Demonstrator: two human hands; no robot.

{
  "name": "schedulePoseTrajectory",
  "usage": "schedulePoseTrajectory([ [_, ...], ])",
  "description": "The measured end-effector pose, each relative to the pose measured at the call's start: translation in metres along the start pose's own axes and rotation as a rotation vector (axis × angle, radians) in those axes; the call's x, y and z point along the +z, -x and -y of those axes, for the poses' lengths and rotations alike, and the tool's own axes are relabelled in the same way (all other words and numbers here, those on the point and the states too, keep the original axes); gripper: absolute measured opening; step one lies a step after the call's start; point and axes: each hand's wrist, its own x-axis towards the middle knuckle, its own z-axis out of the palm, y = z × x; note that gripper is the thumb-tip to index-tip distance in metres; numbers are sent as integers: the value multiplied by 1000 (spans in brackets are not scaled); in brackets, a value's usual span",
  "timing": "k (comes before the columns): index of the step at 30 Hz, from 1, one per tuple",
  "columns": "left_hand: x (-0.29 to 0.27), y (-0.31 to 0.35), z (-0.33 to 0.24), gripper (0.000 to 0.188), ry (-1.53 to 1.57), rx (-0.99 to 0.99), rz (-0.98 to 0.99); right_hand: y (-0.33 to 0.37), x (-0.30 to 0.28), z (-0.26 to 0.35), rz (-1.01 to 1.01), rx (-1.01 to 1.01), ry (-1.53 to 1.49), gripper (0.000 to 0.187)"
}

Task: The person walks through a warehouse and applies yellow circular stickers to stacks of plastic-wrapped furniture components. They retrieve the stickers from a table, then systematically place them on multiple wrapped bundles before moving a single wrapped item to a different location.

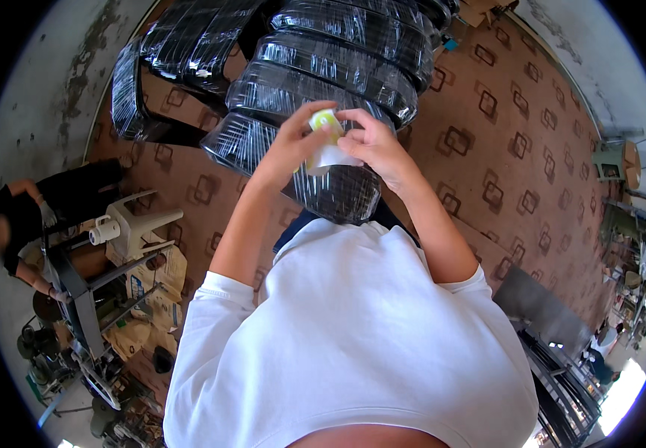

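Observation:
In front of my chest, both hands hold a small white and yellow-green roll, which looks like a roll of labels; it is partly blurred. My left hand closes on its left side, with the fingers curled over the top. A pale strip hangs from the roll, and my right hand pinches it between thumb and fingers. Right below my hands lies the nearest of several bulky black bundles, wrapped in shiny clear film. The roll hides part of that bundle.
More film-wrapped black bundles stretch away ahead, with upright ones at far left. A co-worker is at the left beside a metal frame and a pale plastic stool. Patterned carpet covers the floor. Dark metal bars lie at lower right.

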Motion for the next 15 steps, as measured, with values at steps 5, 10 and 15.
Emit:
schedulePoseTrajectory([
  [5,-19,-3,1,37,93,-84,-265,7,-15,-3,-34,-7,127,31],
  [10,-39,-5,9,37,-31,2,-335,12,-30,-15,32,103,306,27],
  [15,-25,-9,15,34,-150,-40,-289,9,-19,-22,250,142,374,21],
])
